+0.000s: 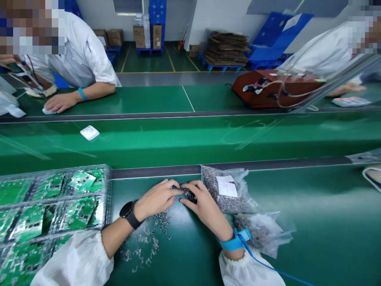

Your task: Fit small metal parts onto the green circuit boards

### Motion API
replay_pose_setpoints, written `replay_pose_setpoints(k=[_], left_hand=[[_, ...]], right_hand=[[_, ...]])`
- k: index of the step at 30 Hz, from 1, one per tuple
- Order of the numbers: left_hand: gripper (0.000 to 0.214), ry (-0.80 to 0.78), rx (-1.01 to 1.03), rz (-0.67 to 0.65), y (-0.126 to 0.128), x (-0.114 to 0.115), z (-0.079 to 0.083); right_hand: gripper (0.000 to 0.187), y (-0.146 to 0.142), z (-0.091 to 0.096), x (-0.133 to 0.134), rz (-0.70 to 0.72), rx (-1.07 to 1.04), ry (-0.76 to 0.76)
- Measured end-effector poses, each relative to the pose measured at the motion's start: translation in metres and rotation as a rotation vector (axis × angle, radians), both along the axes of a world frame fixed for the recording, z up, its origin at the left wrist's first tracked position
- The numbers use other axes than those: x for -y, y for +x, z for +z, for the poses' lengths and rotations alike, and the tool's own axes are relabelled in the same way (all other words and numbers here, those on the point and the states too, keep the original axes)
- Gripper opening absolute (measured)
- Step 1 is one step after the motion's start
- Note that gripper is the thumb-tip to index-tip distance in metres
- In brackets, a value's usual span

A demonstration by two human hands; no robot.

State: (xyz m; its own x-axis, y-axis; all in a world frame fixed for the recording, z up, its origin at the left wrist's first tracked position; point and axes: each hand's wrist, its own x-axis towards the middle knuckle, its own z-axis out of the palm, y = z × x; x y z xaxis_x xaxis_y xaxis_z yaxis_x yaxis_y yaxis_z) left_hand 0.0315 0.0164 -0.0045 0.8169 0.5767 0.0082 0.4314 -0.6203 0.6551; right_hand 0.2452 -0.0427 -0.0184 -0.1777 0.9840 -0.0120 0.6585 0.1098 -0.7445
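Observation:
My left hand (160, 197), with a black watch on its wrist, reaches in with thumb and fingers pinched together at the tips; what they grip is too small to name. My right hand (202, 200), wearing a blue wrist strap (235, 241), curls thumb and fingers around a small clump of dark parts (189, 194). The fingertips of both hands meet at this clump. Below my left hand lie scattered small metal clips (154, 242). Just right of my right hand is a clear bag of small parts (220, 190) with a white label.
Trays of green circuit boards (107, 198) stand at left. A second bag of parts (262, 230) lies at right, near the strap's blue cord. Beyond the table edge runs a green belt (166, 139) carrying a white piece (89, 132). Two co-workers sit opposite, near a red-brown machine (258, 89).

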Motion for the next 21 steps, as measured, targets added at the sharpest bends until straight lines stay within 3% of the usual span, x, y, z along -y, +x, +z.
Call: replay_pose_setpoints(k=[3, 7, 10, 17, 21], left_hand=[[0.033, -0.037, 0.007, 0.037, 0.000, -0.001, -0.001], [0.029, -0.062, 0.026, 0.070, 0.001, -0.001, -0.002], [0.028, -0.099, 0.025, 0.083, 0.002, -0.001, -0.002], [0.027, -0.197, 0.060, 0.093, 0.000, -0.005, -0.004], [0.028, -0.231, 0.075, 0.096, 0.000, -0.005, -0.007]], right_hand=[[0.014, -0.003, 0.005, 0.001, 0.015, 0.036, -0.007], [0.015, 0.007, 0.008, 0.009, 0.030, 0.039, -0.046], [0.014, 0.020, 0.007, 0.011, 0.048, -0.076, -0.065], [0.005, 0.029, 0.002, 0.004, -0.067, -0.403, -0.057], [0.005, 0.030, 0.002, 0.005, -0.107, -0.452, -0.078]])
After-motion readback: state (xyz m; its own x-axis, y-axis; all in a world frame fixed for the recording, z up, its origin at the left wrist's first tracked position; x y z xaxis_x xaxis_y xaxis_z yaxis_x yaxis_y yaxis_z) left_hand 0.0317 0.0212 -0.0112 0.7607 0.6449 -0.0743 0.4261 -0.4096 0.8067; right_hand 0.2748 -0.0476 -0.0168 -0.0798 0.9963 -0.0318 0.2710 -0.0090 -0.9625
